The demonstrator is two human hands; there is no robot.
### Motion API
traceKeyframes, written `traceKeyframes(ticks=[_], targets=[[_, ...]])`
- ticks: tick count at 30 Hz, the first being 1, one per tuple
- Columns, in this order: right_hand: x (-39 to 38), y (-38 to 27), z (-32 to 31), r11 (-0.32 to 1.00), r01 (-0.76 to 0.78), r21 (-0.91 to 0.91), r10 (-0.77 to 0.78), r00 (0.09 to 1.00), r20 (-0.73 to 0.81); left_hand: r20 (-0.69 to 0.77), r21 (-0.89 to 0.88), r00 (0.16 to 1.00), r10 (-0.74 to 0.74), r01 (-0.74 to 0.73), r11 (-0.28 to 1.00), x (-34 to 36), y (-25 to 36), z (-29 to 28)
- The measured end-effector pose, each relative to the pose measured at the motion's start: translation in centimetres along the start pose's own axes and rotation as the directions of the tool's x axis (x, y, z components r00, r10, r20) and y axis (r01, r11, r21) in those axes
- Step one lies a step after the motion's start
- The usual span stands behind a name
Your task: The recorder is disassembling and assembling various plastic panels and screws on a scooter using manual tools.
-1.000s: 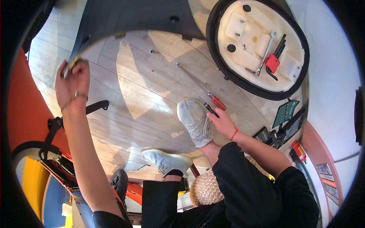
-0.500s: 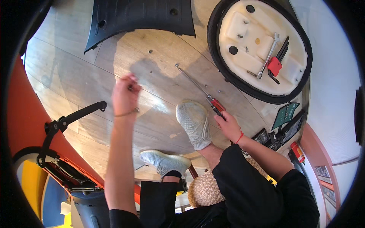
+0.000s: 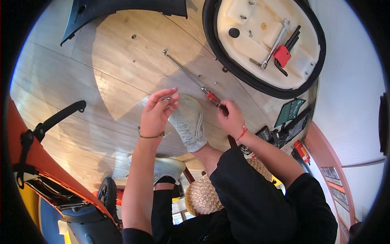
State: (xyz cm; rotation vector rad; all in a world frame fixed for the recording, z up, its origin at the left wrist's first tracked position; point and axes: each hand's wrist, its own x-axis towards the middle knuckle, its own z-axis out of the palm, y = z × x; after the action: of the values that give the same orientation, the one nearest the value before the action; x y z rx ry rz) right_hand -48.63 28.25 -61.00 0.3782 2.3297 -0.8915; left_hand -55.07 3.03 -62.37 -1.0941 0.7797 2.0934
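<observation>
My left hand is above my shoe, fingers curled round a small metal piece, its exact shape unclear. To its right, my right hand is closed on a dark-handled tool, probably a screwdriver, its front part hard to separate from the red-handled tool on the floor just beyond. That tool's long metal shaft points up-left. Small fasteners lie near it.
A curved black panel and an upturned seat holding a wrench and hex keys lie beyond. An orange scooter body with black bracket is at left, open tool cases and wall at right.
My left hand has come from beside the black panel at upper left to the middle, near my right hand. The view has shifted, so floor objects appear higher in the picture.
</observation>
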Motion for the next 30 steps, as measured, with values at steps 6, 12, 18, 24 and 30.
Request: traceKeyframes(ticks=[6, 12, 18, 24, 30], targets=[[4.7, -0.7, -1.6, 0.997, -0.047, 0.055, 0.051, 0.996, -0.072, -0.079, 0.028, 0.997, 0.005, -0.002, 1.000, -1.1, -0.1, -2.4], [7.3, -2.0, -2.9, 0.996, 0.092, 0.013, -0.087, 0.971, -0.223, -0.096, 0.077, 0.995, 0.001, 0.007, 0.997, -2.2, -0.6, -4.0], [7.8, -1.3, -3.5, 0.992, 0.124, -0.035, -0.129, 0.960, -0.248, -0.061, 0.086, 0.998, -0.011, 0.016, 0.996, -3.7, -1.5, -6.6], [8.4, -2.8, -2.2, 0.990, 0.130, -0.061, -0.143, 0.933, -0.331, -0.228, 0.082, 0.974, -0.002, 0.022, 0.996, -5.7, -1.0, -6.1], [7.8, -7.7, 1.2, 0.986, 0.113, 0.125, -0.073, 0.954, -0.290, -0.170, 0.221, 0.983, 0.067, -0.028, 0.975, -6.7, -0.5, -8.4]])
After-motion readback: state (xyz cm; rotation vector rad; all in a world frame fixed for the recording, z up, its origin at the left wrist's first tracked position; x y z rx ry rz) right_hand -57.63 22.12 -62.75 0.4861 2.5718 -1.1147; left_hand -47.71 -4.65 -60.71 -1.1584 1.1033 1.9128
